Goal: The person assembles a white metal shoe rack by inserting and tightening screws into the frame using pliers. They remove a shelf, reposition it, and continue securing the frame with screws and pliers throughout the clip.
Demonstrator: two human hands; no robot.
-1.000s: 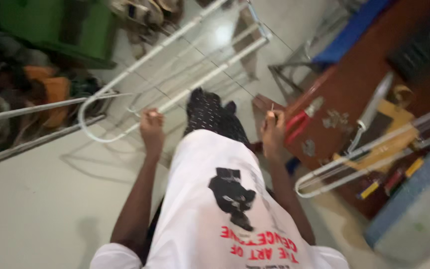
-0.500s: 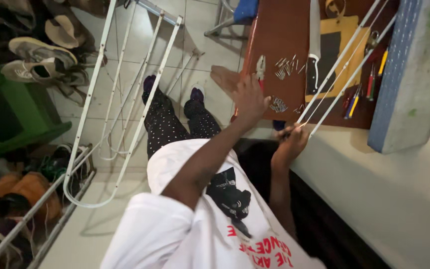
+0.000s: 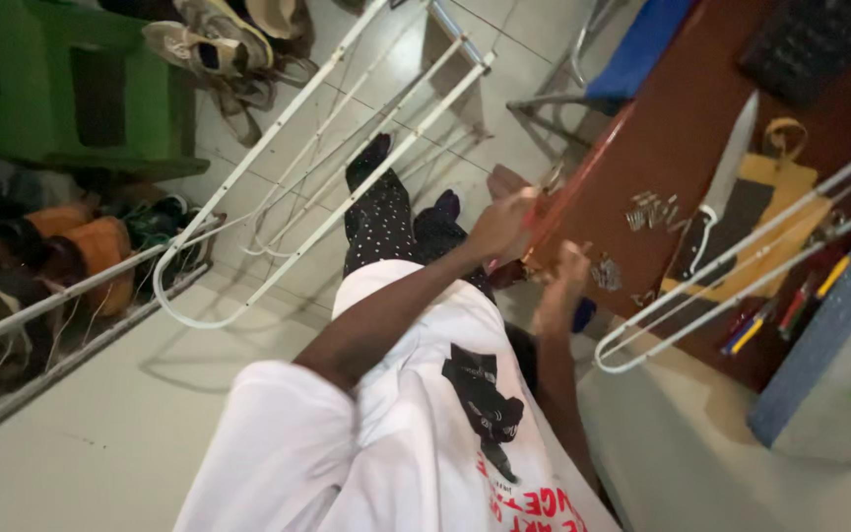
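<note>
Fingers of the left hand (image 3: 499, 225) were curled shut around a red-handled tool (image 3: 554, 212), likely pliers, held right at the edge of the brown table (image 3: 662, 128). Right hand (image 3: 568, 271) sat just beside it, fingers bent in toward the same spot; too blurred to tell whether it gripped anything. The tool looked slim, red grips with a dark metal head, tilted up along the table edge.

Small metal screws (image 3: 645, 209) lay scattered on the table near the hands, another little heap (image 3: 605, 273) just beside the right hand. A big knife (image 3: 721, 187) with a pale blade and dark handle lay partly on a yellow board (image 3: 775, 192). Coloured pens (image 3: 790, 305) sat near the table's far edge. A white wire rack rail (image 3: 741, 271) crossed over that side, and a grey-blue box (image 3: 829, 365) stood beside it.

The white shirt (image 3: 386, 443) carried a black print and red lettering, unread. Dotted dark trousers (image 3: 381, 222) stretched out over the tiled floor (image 3: 100, 433). A second white rack (image 3: 288, 197) lay over the floor beside the legs. Green crate (image 3: 61, 89), shoes (image 3: 209, 44) and orange footwear (image 3: 91, 246) crowded the far side. A blue chair seat (image 3: 637, 44) stood beyond the table. Bare floor showed near the shirt.
</note>
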